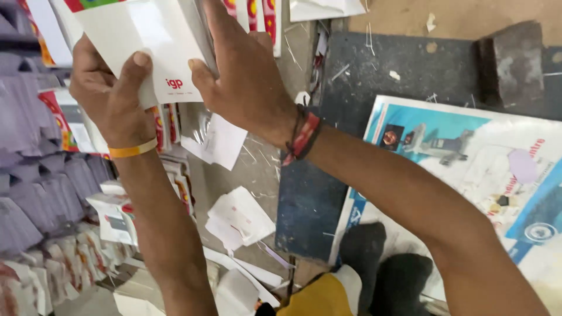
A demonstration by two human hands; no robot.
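Both your left hand (111, 96) and right hand (246, 76) pinch the white card (143, 41) at far left; it looks light, thin and bendy, so grip its edges.

Smooth glossy white card sheet (146, 41), glossy paper poster (468, 158), rough dusty floor (468, 17)

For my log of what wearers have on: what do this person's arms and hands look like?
Both forearms are bare, with no sleeves or gloves. The left hand has a thin yellow band at the wrist. The right hand has red and dark thread bands at the wrist.
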